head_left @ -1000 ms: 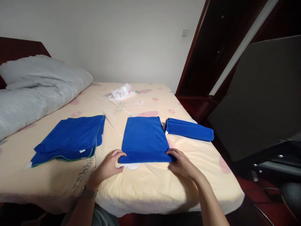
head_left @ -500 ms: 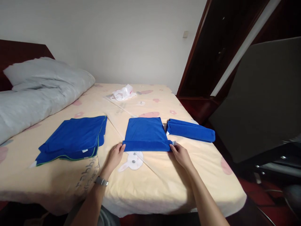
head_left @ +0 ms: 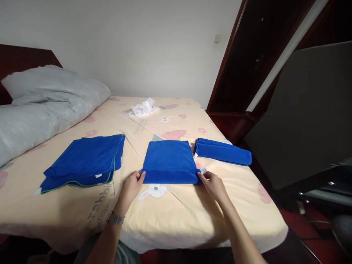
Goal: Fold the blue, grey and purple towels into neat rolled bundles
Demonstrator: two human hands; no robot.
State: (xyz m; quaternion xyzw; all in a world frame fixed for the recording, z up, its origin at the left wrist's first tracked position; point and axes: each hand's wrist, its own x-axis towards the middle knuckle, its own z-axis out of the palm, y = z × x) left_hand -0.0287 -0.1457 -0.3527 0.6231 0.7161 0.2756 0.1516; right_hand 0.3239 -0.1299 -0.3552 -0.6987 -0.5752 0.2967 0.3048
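A blue towel (head_left: 168, 160) lies folded in the middle of the bed (head_left: 170, 216), its near edge turned over in a thick fold. My left hand (head_left: 130, 187) pinches the near left corner of that fold. At the near right corner my right hand (head_left: 213, 184) grips the fold beside a small white label. To the left lies a stack of flat blue towels (head_left: 84, 162) with green trim. Right of the middle towel sits a blue towel (head_left: 222, 151) folded into a long narrow bundle.
A grey duvet (head_left: 41, 106) is heaped at the left by the dark headboard. A crumpled white plastic bag (head_left: 143, 107) lies at the far side of the bed. Dark wooden furniture (head_left: 247, 66) and a grey panel (head_left: 310, 110) stand to the right of the bed.
Both hands have carried the near edge of the middle towel away from me, folding it over; the towel is shorter than a second ago. Since half a second ago it slid slightly toward me.
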